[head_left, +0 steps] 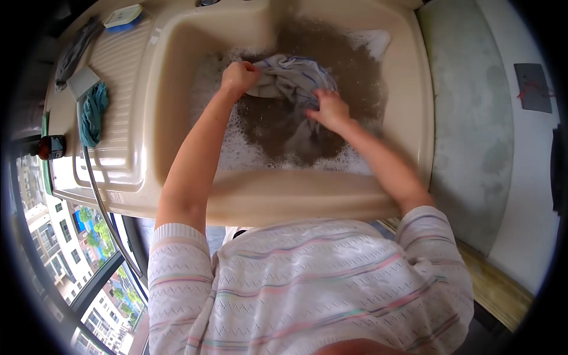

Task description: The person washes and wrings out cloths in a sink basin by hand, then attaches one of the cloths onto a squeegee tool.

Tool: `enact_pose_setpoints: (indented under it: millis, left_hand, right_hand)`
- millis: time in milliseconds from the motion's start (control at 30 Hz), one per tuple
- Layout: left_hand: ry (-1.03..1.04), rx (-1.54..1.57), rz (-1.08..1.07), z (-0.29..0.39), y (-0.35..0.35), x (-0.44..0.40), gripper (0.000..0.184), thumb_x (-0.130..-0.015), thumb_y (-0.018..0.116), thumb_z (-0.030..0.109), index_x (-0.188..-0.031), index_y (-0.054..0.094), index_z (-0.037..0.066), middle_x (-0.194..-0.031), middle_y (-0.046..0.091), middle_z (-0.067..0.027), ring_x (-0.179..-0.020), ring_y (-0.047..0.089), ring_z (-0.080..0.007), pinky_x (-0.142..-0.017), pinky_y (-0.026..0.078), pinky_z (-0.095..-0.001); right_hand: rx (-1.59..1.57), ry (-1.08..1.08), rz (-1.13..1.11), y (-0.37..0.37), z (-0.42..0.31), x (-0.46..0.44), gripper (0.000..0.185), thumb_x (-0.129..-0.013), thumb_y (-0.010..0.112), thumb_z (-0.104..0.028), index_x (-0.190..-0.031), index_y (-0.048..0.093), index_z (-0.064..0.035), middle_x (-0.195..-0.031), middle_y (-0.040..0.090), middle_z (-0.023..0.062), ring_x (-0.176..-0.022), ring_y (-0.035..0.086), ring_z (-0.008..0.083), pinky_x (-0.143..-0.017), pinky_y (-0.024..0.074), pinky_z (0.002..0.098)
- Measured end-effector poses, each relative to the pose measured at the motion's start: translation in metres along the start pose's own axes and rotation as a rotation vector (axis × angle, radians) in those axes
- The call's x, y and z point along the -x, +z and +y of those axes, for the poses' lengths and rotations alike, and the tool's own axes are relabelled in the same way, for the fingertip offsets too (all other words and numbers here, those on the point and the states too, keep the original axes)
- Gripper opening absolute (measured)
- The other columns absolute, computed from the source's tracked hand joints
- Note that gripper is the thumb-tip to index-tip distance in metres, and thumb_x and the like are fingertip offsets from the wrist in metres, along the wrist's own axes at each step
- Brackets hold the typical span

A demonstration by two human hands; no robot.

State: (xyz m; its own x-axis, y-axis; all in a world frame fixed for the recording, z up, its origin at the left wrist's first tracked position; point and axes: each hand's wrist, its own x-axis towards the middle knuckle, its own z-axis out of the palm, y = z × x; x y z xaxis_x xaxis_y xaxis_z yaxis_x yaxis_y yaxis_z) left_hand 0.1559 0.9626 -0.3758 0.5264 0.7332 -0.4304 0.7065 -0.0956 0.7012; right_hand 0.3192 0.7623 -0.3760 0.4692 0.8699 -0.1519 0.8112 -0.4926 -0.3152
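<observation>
A wet, light grey cloth (284, 77) with blue stripes is bunched up in the murky, soapy water of a beige sink (171, 94). My left hand (239, 78) is closed on the cloth's left end, thumb and fingers pinched together just above the water. At the cloth's right side, my right hand (329, 109) grips a fold with its fingers; it is slightly smeared by motion. The lower part of the cloth trails under the brown water, where its shape is hard to make out.
Left of the basin is a ribbed drainboard (118, 71) with a blue-and-white soap box (123, 19), a teal cloth (93, 115) and a dark grey cloth (77, 50). A brown bottle (51, 147) stands by the window. Foam (236, 155) floats along the basin's edges.
</observation>
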Motion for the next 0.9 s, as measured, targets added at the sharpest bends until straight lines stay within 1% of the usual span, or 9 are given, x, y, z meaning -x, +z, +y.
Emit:
enact_pose_setpoints:
  millis: [67, 133, 267, 333, 400, 500, 533, 667, 900]
  left_hand:
    - [0.134, -0.200, 0.106, -0.007, -0.005, 0.002, 0.034, -0.063, 0.064, 0.020, -0.096, 0.063, 0.012, -0.089, 0.062, -0.0117, -0.082, 0.059, -0.0243, -0.072, 0.048, -0.0351]
    - [0.227, -0.353, 0.207, -0.022, -0.012, 0.005, 0.031, -0.062, 0.064, 0.020, -0.091, 0.064, 0.012, -0.090, 0.062, -0.0142, -0.085, 0.059, -0.0260, -0.077, 0.047, -0.0341]
    - [0.127, -0.613, 0.053, -0.035, -0.034, 0.011, 0.026, -0.062, 0.062, 0.019, -0.088, 0.066, 0.013, -0.090, 0.062, -0.0143, -0.089, 0.058, -0.0289, -0.080, 0.046, -0.0359]
    - [0.166, -0.733, 0.036, -0.016, -0.049, 0.028, 0.025, -0.065, 0.059, 0.015, -0.088, 0.066, 0.012, -0.092, 0.062, -0.0139, -0.091, 0.058, -0.0298, -0.081, 0.046, -0.0357]
    - [0.281, -0.600, 0.105, -0.002, -0.074, 0.037, 0.023, -0.065, 0.058, 0.014, -0.086, 0.065, 0.009, -0.089, 0.063, -0.0144, -0.084, 0.060, -0.0275, -0.075, 0.047, -0.0353]
    - [0.351, -0.161, 0.108, 0.012, -0.109, 0.044, 0.021, -0.064, 0.057, 0.012, -0.083, 0.063, 0.006, -0.080, 0.061, -0.0088, -0.074, 0.057, -0.0199, -0.068, 0.045, -0.0302]
    - [0.355, 0.025, 0.090, 0.018, -0.119, 0.046, 0.021, -0.063, 0.056, 0.011, -0.082, 0.062, 0.005, -0.076, 0.059, -0.0059, -0.070, 0.055, -0.0167, -0.066, 0.043, -0.0278]
    - [0.471, 0.386, 0.025, 0.052, -0.148, 0.088, 0.018, -0.064, 0.053, 0.006, -0.082, 0.059, 0.003, -0.072, 0.054, 0.0004, -0.067, 0.049, -0.0095, -0.061, 0.038, -0.0220]
    - [0.499, 0.655, -0.203, 0.052, -0.189, 0.111, 0.025, -0.066, 0.044, -0.002, -0.087, 0.054, 0.005, -0.081, 0.049, 0.0019, -0.074, 0.046, -0.0062, -0.066, 0.037, -0.0174]
  right_hand:
    - [0.031, -0.009, -0.135, 0.020, 0.012, 0.000, 0.047, -0.067, 0.070, -0.028, -0.104, 0.054, -0.0048, -0.094, 0.058, 0.0108, -0.093, 0.053, 0.0249, -0.077, 0.0452, 0.0359]
    - [-0.413, 0.137, -0.332, 0.008, 0.036, -0.013, 0.042, -0.067, 0.070, -0.024, -0.101, 0.054, -0.0036, -0.090, 0.058, 0.0077, -0.088, 0.053, 0.0190, -0.072, 0.0447, 0.0309]
    - [-1.020, 0.270, -0.511, -0.057, 0.046, -0.007, 0.035, -0.069, 0.070, -0.017, -0.096, 0.055, -0.0018, -0.084, 0.057, 0.0029, -0.079, 0.051, 0.0093, -0.065, 0.0413, 0.0228]
    - [-1.070, 0.127, -0.547, -0.074, 0.047, -0.005, 0.032, -0.070, 0.069, -0.016, -0.096, 0.055, -0.0018, -0.084, 0.057, 0.0029, -0.077, 0.051, 0.0093, -0.066, 0.0408, 0.0229]
    - [-1.074, 0.094, -0.597, -0.090, 0.045, -0.004, 0.036, -0.070, 0.070, -0.017, -0.098, 0.054, -0.0012, -0.084, 0.056, 0.0027, -0.079, 0.050, 0.0094, -0.069, 0.0402, 0.0220]
    - [-0.611, 0.064, -0.630, -0.115, 0.025, 0.006, 0.042, -0.067, 0.072, -0.022, -0.098, 0.055, -0.0005, -0.085, 0.057, 0.0050, -0.082, 0.052, 0.0126, -0.073, 0.0408, 0.0240]
    - [-0.396, -0.060, -0.610, -0.112, 0.027, 0.007, 0.047, -0.064, 0.073, -0.026, -0.099, 0.056, 0.0006, -0.085, 0.059, 0.0072, -0.080, 0.054, 0.0159, -0.074, 0.0420, 0.0264]
    - [-0.119, -0.244, -0.517, -0.148, 0.006, 0.013, 0.038, -0.068, 0.070, -0.020, -0.097, 0.057, 0.0009, -0.078, 0.058, 0.0012, -0.070, 0.050, 0.0079, -0.063, 0.0406, 0.0224]
    - [-0.536, -0.094, -0.395, -0.219, 0.026, 0.011, 0.019, -0.081, 0.058, -0.018, -0.091, 0.061, -0.0025, -0.075, 0.058, -0.0043, -0.068, 0.049, 0.0037, -0.064, 0.0394, 0.0196]
